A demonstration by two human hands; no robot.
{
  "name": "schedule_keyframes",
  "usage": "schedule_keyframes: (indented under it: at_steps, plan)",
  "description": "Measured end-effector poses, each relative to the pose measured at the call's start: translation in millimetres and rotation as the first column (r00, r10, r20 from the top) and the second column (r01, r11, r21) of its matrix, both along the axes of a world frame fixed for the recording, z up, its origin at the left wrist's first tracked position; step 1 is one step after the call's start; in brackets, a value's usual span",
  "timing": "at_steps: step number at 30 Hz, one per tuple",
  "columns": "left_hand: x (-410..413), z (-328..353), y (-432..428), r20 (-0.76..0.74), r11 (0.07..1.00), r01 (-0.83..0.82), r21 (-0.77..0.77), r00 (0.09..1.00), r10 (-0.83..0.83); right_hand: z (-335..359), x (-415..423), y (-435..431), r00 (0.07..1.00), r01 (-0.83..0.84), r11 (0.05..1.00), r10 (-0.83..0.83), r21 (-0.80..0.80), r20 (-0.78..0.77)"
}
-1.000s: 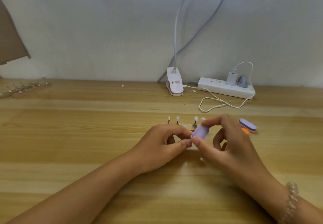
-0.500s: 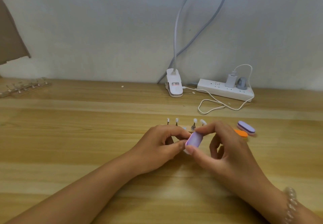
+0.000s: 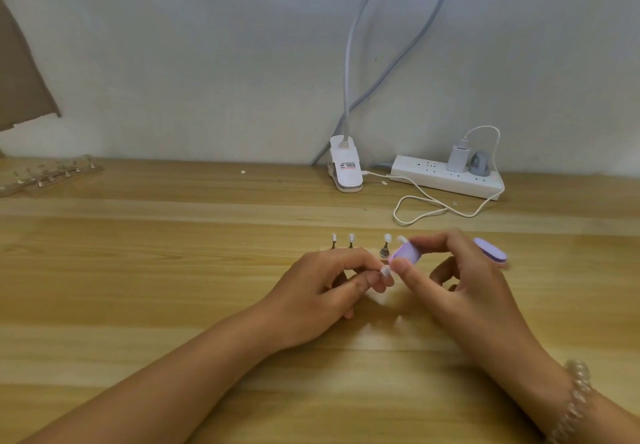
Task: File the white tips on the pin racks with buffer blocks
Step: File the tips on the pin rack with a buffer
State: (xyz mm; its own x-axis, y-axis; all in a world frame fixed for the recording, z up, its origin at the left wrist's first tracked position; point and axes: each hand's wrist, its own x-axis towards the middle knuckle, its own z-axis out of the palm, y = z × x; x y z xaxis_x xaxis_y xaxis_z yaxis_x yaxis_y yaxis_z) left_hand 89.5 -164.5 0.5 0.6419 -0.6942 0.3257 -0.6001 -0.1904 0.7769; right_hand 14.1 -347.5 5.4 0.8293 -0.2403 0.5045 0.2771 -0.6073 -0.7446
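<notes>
place: home nail-craft desk | evidence: wooden desk (image 3: 138, 270) against plain wall (image 3: 207, 62) | far: clip lamp (image 3: 345, 169), power strip (image 3: 446, 176) | far left: pin rack (image 3: 52, 175)

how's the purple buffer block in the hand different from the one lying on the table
The held buffer block is pinched in the right hand, raised and tilted down toward a white tip; the spare buffer block lies flat and untouched on the table. Both are purple.
</notes>
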Motion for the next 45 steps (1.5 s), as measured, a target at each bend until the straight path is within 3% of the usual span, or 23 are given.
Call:
schedule_keyframes:
  at_steps: [5, 9, 13, 17, 19, 22, 26, 28, 31, 37, 41, 45]
  plan:
    - [0, 1, 0, -0.006, 1.0, -0.005, -0.014, 1.0, 0.005, -1, -6, 11, 0.996, -0.078, 0.99, 0.082, -0.119, 0.025]
    - [-1, 1, -1, -0.045, 1.0, -0.011, -0.026, 0.999, 0.01, 1, -2, -1, 0.999, 0.02, 1.0, -0.019, -0.01, 0.05]
    - [-1, 2, 1, -0.039, 1.0, -0.003, -0.002, 0.999, 0.003, -2, -7, 15, 0.996, -0.071, 0.976, 0.08, -0.207, 0.038]
    - [-2, 4, -1, -0.06, 1.0, -0.008, -0.011, 0.998, 0.007, -1, -1, 0, 0.999, 0.043, 0.992, -0.04, -0.117, 0.027]
    - [-3, 5, -1, -0.068, 1.0, -0.002, -0.01, 0.998, 0.001, 1, -6, 5, 0.995, 0.02, 0.981, -0.002, -0.193, 0.096]
    - [0, 4, 0, -0.065, 1.0, -0.004, 0.013, 0.998, 0.005, -1, -9, 16, 0.994, -0.072, 0.949, 0.093, -0.308, 0.055]
    - [-2, 4, -1, -0.105, 0.999, -0.013, -0.03, 0.994, 0.009, -1, -2, 1, 0.997, 0.056, 0.976, -0.043, -0.211, 0.065]
    - [-2, 5, 0, -0.103, 1.0, -0.011, -0.023, 0.995, 0.009, 2, -7, 7, 0.99, 0.04, 0.964, -0.003, -0.262, 0.14]
    - [1, 4, 0, -0.074, 1.0, -0.022, 0.017, 0.997, 0.024, 1, -10, 18, 0.992, -0.052, 0.931, 0.092, -0.362, 0.092]
    - [-3, 6, 0, -0.045, 1.0, -0.005, -0.008, 0.999, 0.005, 1, -8, 13, 0.995, -0.027, 0.936, 0.06, -0.351, 0.082]
    - [-3, 5, -1, -0.01, 1.0, -0.007, 0.024, 1.0, 0.007, 1, -6, 9, 0.998, -0.028, 0.972, 0.041, -0.235, 0.048]
    - [-2, 3, -1, 0.009, 0.999, -0.004, 0.044, 1.0, 0.004, 0, -6, 10, 0.997, -0.041, 0.959, 0.056, -0.281, 0.046]
